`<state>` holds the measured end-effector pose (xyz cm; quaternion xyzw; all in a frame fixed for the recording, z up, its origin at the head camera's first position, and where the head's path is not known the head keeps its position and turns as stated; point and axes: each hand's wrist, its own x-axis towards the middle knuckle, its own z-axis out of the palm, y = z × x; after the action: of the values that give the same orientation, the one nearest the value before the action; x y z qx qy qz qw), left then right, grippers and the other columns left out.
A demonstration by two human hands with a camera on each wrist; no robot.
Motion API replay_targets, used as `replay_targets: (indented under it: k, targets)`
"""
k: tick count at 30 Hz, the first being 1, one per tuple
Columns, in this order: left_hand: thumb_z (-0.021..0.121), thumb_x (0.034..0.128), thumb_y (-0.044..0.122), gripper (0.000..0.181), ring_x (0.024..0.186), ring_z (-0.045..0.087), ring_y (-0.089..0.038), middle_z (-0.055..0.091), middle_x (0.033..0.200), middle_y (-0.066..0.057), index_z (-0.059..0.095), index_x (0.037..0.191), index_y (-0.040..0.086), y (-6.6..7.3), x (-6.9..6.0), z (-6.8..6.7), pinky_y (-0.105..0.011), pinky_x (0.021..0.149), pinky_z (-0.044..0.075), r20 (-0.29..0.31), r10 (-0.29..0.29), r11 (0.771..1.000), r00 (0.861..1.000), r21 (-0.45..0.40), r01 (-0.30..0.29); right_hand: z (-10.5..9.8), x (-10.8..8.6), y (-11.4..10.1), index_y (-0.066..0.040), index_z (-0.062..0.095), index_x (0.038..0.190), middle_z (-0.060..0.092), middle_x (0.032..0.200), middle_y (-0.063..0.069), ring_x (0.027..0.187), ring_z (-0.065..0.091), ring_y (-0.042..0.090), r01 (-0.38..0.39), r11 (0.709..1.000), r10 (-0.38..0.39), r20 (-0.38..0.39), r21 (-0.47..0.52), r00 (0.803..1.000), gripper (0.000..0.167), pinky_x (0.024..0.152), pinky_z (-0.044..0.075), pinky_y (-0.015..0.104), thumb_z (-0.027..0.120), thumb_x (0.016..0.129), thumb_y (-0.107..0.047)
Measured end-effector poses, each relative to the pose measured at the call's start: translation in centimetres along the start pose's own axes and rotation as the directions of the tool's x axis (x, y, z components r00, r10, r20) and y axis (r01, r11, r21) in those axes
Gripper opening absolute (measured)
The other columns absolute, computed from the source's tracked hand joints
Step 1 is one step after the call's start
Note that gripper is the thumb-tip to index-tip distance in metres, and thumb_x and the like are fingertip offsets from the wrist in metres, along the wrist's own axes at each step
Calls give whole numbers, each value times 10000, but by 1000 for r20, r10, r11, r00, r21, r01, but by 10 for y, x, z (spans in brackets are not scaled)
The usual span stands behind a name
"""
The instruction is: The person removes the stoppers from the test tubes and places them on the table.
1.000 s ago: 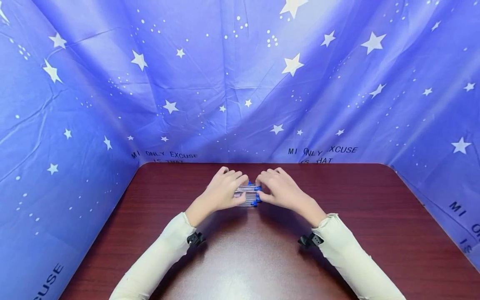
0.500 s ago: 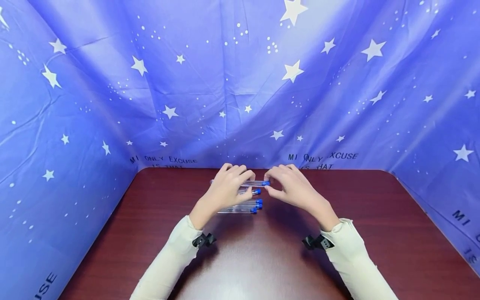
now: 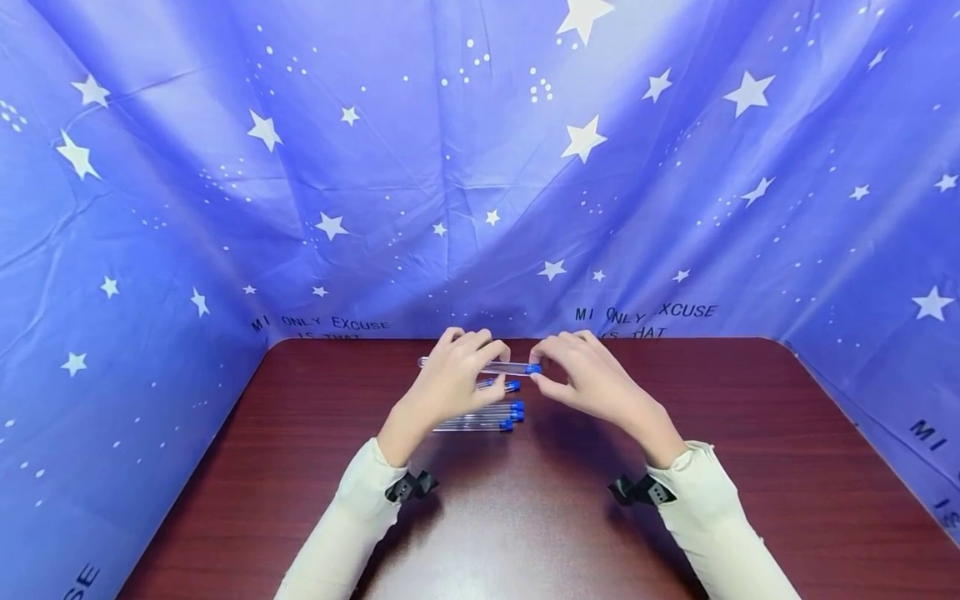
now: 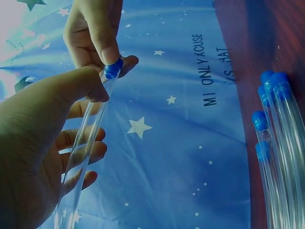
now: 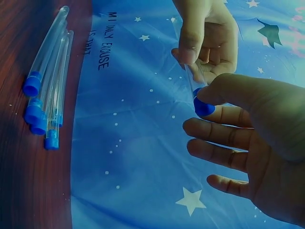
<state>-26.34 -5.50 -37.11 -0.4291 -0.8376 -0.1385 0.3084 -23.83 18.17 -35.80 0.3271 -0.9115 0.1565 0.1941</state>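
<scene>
Clear tube is held above the desk, toward its far edge: pinched by thumb and forefinger of the left hand, blue cap clamped between thumb and forefinger of the right hand. Force is judged best kept along the tube's axis.

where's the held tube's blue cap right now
In the head view, the blue cap sits at the right end of the held tube, pinched by the right hand, right of the left hand.
</scene>
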Motion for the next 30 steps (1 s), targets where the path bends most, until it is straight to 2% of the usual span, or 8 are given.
replay_targets:
  k: [9,15,25,30]
  targets:
    - [757,840,238,164,719,579,-142,570,809,43,663,956,171,1,0,0,-360,852,487,-25,70,996,997,58,-69,-2,3,-2,-108,675,997,651,861,-31,802,555,158,50,999,-50,4,5,999,153,861,447,407,744,888,-191]
    - [768,836,243,171,763,608,-159,609,832,34,683,967,170,-1,2,2,-355,850,476,-31,110,989,993,105,-106,0,5,-3,-105,700,998,641,815,-33,770,563,165,88,994,-88,2,-69,996,137,832,461,406,717,906,-205]
    - [755,854,236,157,762,602,-160,612,842,45,658,953,163,1,0,7,-347,841,472,-50,98,987,994,131,-91,6,3,-2,-49,729,986,665,840,41,819,623,243,162,974,-171,-49,-156,984,143,842,494,431,704,904,-163]
    - [780,853,242,183,761,592,-154,606,826,52,633,927,163,3,-1,8,-338,824,470,-51,92,986,994,147,-83,9,1,0,-69,732,999,668,872,50,840,622,264,189,956,-215,-101,-223,971,155,829,484,442,746,882,-170]
